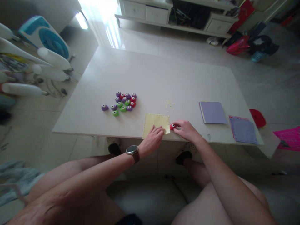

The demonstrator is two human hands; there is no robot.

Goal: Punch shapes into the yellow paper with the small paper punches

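- Wearing a round wristwatch (132,150) on a brown strap, the left arm extends over the near edge of the white counter (187,81); the person's legs (75,172) lie below, one to either side.
- The left hand (153,139) rests on a square yellow paper sheet (154,122), its fingers spread loosely over the lower right part and clasping nothing that shows.
- The sheet lies at the near edge of the counter, small cut-outs running along its margins.
- The right hand (185,129) has its fingers closed around a red craft punch (172,126), which sits at the right edge of the sheet; whether the paper is inside its slot cannot be told.
- To the right, near the corner of the counter, lies a bluish-purple sheet (245,130) with a notched border, pink paper showing beneath it.
- Just left of that, a stack of purple paper (213,112) shows a yellow layer along its left side.
- Beyond the yellow sheet, tiny yellow paper scraps (170,103) are scattered.
- Left of the scraps, purple, green and red craft punches (124,101) stand clustered, with one purple punch (104,107) slightly apart on the left.
- Across the tiled floor (150,40) stands a low white cabinet (157,14) with drawers.
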